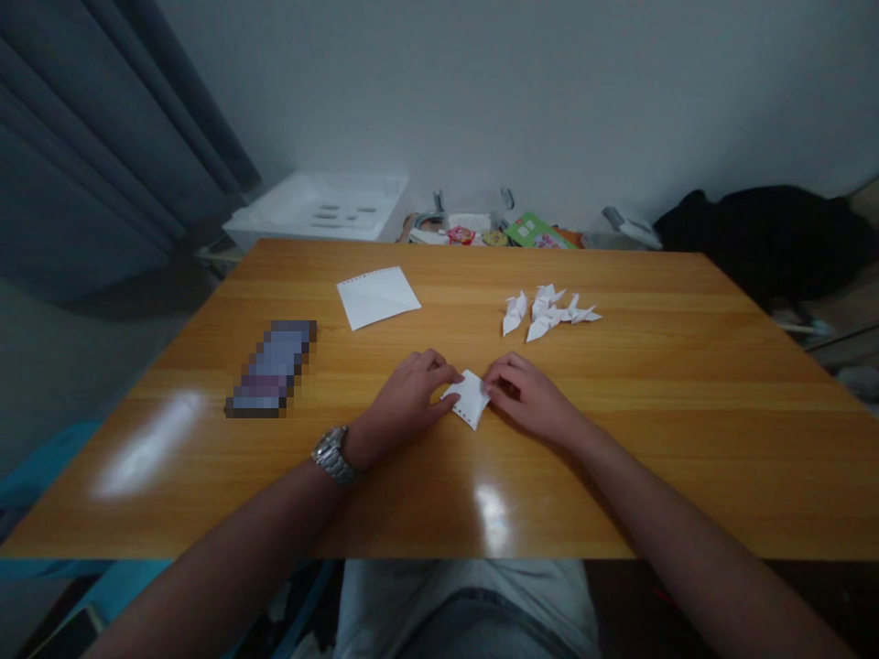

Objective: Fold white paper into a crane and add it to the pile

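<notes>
A small folded piece of white paper (469,399) lies on the wooden table (618,458) in front of me. My left hand (405,398), with a metal watch on its wrist, presses its curled fingers on the paper's left edge. My right hand (526,394) pinches the paper's right edge with closed fingers. Both hands rest on the tabletop.
A flat white sheet (377,297) lies further back on the left. Several folded white paper cranes (549,311) sit at the back right. A blurred-out dark object (273,369) lies at the left. Behind the table are a white tray (320,206), coloured packets and a black bag (762,233).
</notes>
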Available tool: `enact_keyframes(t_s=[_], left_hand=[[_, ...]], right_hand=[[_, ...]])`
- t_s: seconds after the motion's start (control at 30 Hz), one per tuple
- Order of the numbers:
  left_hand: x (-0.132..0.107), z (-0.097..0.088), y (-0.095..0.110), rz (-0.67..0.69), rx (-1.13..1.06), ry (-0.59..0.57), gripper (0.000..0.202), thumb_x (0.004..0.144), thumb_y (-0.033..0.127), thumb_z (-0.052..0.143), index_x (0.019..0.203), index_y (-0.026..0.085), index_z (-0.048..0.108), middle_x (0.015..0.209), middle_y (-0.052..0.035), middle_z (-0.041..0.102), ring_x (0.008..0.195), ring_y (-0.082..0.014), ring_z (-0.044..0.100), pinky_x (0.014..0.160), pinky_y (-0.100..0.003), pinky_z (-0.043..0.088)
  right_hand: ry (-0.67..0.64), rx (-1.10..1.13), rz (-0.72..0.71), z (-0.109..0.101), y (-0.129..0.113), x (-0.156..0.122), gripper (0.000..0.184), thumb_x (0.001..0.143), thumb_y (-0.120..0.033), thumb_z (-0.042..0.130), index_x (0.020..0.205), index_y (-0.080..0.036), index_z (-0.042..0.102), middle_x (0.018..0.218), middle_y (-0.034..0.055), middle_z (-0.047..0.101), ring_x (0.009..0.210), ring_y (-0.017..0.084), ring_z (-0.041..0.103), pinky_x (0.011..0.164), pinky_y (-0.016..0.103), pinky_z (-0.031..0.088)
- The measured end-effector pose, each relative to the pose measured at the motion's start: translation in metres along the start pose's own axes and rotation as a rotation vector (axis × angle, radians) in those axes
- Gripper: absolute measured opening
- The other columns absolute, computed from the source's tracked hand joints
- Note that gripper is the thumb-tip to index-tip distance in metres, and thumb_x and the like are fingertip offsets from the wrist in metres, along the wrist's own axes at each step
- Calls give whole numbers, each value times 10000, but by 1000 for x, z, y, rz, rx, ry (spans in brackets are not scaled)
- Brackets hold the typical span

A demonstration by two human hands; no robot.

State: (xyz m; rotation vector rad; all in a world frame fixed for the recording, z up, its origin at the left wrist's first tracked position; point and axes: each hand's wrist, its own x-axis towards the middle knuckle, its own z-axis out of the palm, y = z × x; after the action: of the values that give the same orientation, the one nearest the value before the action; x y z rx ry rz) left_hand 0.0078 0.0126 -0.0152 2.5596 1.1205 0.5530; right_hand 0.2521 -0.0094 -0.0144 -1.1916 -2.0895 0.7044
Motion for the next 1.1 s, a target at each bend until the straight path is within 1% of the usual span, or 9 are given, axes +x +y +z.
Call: enact_keyframes(t_s=[0.17, 0.37, 0.5, 0.57, 0.67, 0.73, 0.83, 1.0, 1.1], left_hand=[[0, 1, 1, 19, 10, -11, 236, 951, 276, 644, 1172, 201, 677, 1116, -80, 591, 1006, -234, 559, 922, -390, 488], [3, 2, 6, 81, -26, -50, 222, 978, 202, 588, 1193, 184, 637, 1150, -89, 587, 1055, -236, 556, 957, -384, 481], [3, 0, 8, 120, -114, -110, 185, 995, 169, 541, 1157, 194, 625, 1123, -66, 610, 1035, -208, 579, 927, -337, 489], [3, -1, 8, 116, -135, -136, 172, 997, 171, 536, 1139, 193, 630, 1111, -62, 616, 1017, -200, 593, 910, -322, 495], [2, -2, 6, 109, -130, -140, 172, 996, 180, 541, 1135, 189, 643, 1113, -64, 619, 1026, -202, 602, 918, -322, 493], [2, -2, 6, 117, -123, -135, 183, 998, 183, 536, 1142, 198, 648, 1123, -61, 620, 1025, -198, 603, 913, -315, 492], [1, -3, 5, 134, -107, -131, 204, 1004, 188, 523, 1159, 212, 655, 1140, -61, 618, 1033, -197, 601, 917, -314, 489], [2, -2, 5, 139, -114, -137, 218, 1011, 204, 513, 1167, 200, 664, 1148, -75, 617, 1050, -201, 604, 932, -322, 492], [2, -2, 5, 133, -133, -125, 220, 1018, 217, 505, 1162, 207, 671, 1142, -72, 623, 1055, -199, 609, 942, -324, 492]], right_hand=[[-36, -2, -71, -2, 4, -2, 144, 874, -83, 656, 933, -209, 691, 1029, 64, 605, 983, 207, 598, 900, 370, 498], [-80, 45, -151, 1, 4, -2, 210, 891, -36, 606, 952, -215, 696, 1060, 65, 639, 999, 192, 629, 885, 338, 517], [-112, 40, -155, -1, 3, -3, 181, 902, -67, 618, 961, -216, 700, 1068, 70, 642, 1002, 196, 635, 896, 347, 525], [-158, 34, -149, -4, 2, -4, 162, 889, -108, 671, 998, -223, 705, 1110, 76, 629, 1041, 208, 627, 935, 371, 521], [-228, 34, -157, -9, 0, -5, 252, 825, -191, 789, 1057, -234, 701, 1177, 84, 600, 1106, 232, 604, 984, 404, 508], [-246, 38, -171, -11, -1, -6, 280, 811, -211, 809, 1067, -237, 698, 1191, 86, 590, 1128, 238, 593, 997, 408, 503], [-255, 29, -180, -11, -2, -5, 220, 850, -198, 771, 1056, -234, 703, 1187, 89, 591, 1130, 231, 590, 994, 401, 503], [-252, 30, -193, -9, 0, -5, 80, 902, -190, 715, 970, -229, 730, 1175, 85, 599, 1122, 219, 597, 988, 386, 504], [-249, 33, -206, -9, 0, -6, 59, 927, -194, 683, 926, -224, 734, 1182, 86, 604, 1131, 221, 591, 995, 392, 497]])
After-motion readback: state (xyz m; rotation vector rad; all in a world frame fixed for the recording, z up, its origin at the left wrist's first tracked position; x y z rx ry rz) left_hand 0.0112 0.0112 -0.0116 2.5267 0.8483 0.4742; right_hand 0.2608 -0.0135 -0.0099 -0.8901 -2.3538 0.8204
